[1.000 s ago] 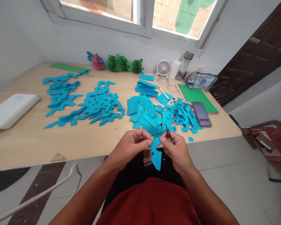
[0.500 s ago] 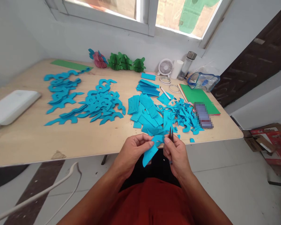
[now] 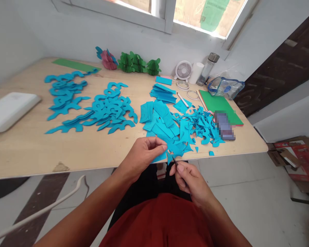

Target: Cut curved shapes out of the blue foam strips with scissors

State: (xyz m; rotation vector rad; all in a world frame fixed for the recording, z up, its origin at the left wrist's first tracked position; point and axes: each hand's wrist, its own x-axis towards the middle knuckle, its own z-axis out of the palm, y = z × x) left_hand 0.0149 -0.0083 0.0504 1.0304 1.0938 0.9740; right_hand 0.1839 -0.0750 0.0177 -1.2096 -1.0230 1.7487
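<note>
My left hand [image 3: 144, 154] is over the table's front edge, thumb and forefinger pinched together. Blue paper shows right beneath its fingertips, including a small pointed scrap [image 3: 169, 157]; whether the fingers hold any of it I cannot make out. My right hand [image 3: 192, 178] is closed around a pair of scissors [image 3: 175, 161], whose dark blades point up and left toward that scrap. The handles are hidden in the palm. Just beyond my hands lies a heap of blue paper rectangles [image 3: 161, 120], with cut blue scraps [image 3: 202, 123] on its right.
Wavy blue cutouts [image 3: 110, 109] are piled left of centre, with more stacks [image 3: 64, 94] farther left. A white box-shaped device [image 3: 12, 109] sits at the left. Along the back stand green paper shapes [image 3: 137, 63], a fan [image 3: 183, 70] and a bottle [image 3: 208, 68]. A phone [image 3: 224, 125] lies right.
The curved blue piece that both hands held is no longer between them. My hands have parted slightly, the left a little up, the right lower, and the scissors now tilt left.
</note>
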